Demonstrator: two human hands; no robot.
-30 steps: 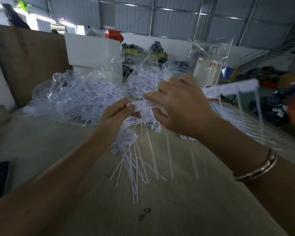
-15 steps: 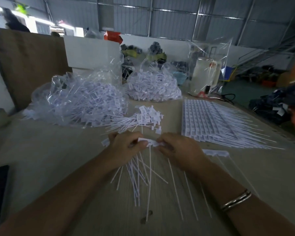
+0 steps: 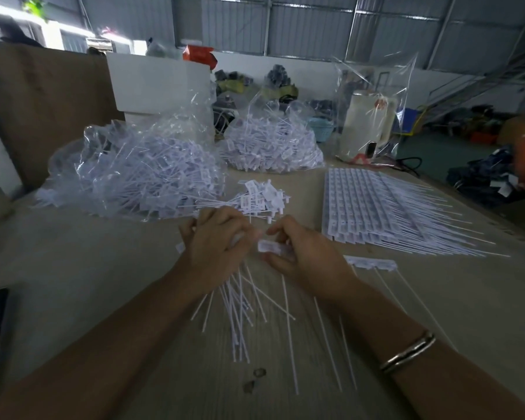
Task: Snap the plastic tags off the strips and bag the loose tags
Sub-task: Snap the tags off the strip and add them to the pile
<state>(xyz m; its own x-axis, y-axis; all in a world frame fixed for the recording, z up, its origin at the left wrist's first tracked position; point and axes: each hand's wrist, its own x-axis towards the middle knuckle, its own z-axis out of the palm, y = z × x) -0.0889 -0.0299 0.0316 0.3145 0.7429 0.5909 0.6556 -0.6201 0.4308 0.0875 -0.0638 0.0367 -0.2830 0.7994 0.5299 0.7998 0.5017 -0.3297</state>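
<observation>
My left hand (image 3: pixel 215 241) grips a bundle of loose white tags (image 3: pixel 240 307), their thin tails fanning down toward me over the table. My right hand (image 3: pixel 300 256) pinches a white tag strip (image 3: pixel 272 247) at its left end; the strip's other end (image 3: pixel 373 263) sticks out to the right of the hand, with several tails hanging below it. The two hands are slightly apart. A small pile of loose tags (image 3: pixel 261 198) lies just beyond my hands. A stack of full strips (image 3: pixel 370 207) lies on the right.
Two clear bags full of loose tags sit behind: a large one (image 3: pixel 134 174) on the left, a smaller one (image 3: pixel 270 147) in the middle. A tall clear bag (image 3: pixel 373 110) with a white container stands at back right. A brown board (image 3: pixel 43 101) leans at left.
Both hands came down from in front of me to the table. The left hand has drawn away from the strip's left end, opening a small gap between the hands.
</observation>
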